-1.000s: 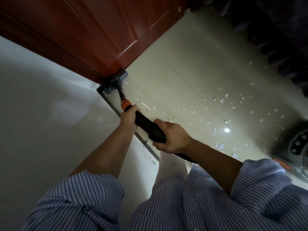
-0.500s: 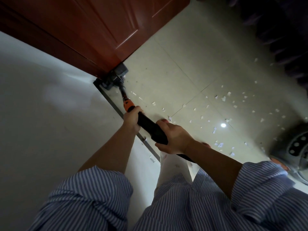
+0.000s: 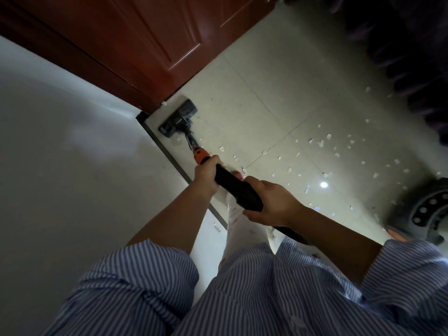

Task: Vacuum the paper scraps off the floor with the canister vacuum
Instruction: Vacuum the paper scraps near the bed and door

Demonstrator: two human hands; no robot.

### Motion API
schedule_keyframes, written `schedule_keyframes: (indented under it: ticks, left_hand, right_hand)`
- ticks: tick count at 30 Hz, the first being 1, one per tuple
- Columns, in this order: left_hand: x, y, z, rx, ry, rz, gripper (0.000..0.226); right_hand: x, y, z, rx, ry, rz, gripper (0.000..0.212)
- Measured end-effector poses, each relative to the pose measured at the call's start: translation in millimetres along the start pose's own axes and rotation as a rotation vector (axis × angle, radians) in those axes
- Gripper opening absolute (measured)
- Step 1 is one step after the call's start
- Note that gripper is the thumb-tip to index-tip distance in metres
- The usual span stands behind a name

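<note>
In the head view, the vacuum wand (image 3: 232, 184) is held in both hands along a diagonal from lower right toward the centre of the frame, an arrangement that appears suited to steering the nozzle with the forward hand while the rear hand drives it. The left hand (image 3: 206, 177) is wrapped around the wand just below its orange collar (image 3: 200, 156), and the right hand (image 3: 271, 204) is curled around the thicker black handle part nearer the body, so the fingers of both are closed on the wand. The floor head (image 3: 178, 118) is set flat on the tiled floor (image 3: 254, 93) in the upper centre, close to the foot of the red-brown door (image 3: 150, 40) and near the dark threshold strip (image 3: 169, 156). Paper scraps (image 3: 322, 143) are scattered mostly over the right half of the floor, well apart from the floor head, so most of the job is judged undone. The canister (image 3: 424, 209) is seen at the right edge; its contents cannot be seen.
</note>
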State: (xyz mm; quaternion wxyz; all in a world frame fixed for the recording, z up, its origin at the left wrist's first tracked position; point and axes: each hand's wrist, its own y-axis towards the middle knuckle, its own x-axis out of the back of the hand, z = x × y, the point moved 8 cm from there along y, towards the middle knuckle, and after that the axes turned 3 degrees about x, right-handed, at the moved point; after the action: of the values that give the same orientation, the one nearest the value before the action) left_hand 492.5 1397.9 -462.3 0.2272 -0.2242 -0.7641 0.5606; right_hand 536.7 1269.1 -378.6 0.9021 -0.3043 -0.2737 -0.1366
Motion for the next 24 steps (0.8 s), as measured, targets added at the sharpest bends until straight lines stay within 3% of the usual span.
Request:
schedule_keyframes:
  ticks: [8, 10, 15, 20, 24]
  left_hand:
    - [-15, -53, 27, -0.048, -0.013, 0.109, 0.029]
    - [-8, -54, 30, -0.052, -0.007, 0.070, 0.025]
    - [9, -35, 34, -0.084, -0.172, 0.031, 0.008]
    - [-4, -2, 39, -0.027, -0.256, 0.071, 0.017]
    - [-9, 19, 31, -0.039, -0.292, 0.037, 0.021]
  right_hand:
    - [10, -54, 6, 0.122, 0.037, -0.123, 0.084]
    - [9, -59, 10, 0.176, 0.019, -0.137, 0.075]
    - [2, -55, 13, 0.282, -0.074, -0.131, 0.065]
    - [-5, -43, -12, 0.305, -0.027, -0.150, 0.063]
    - [-20, -14, -35, 0.236, -0.021, -0.099, 0.076]
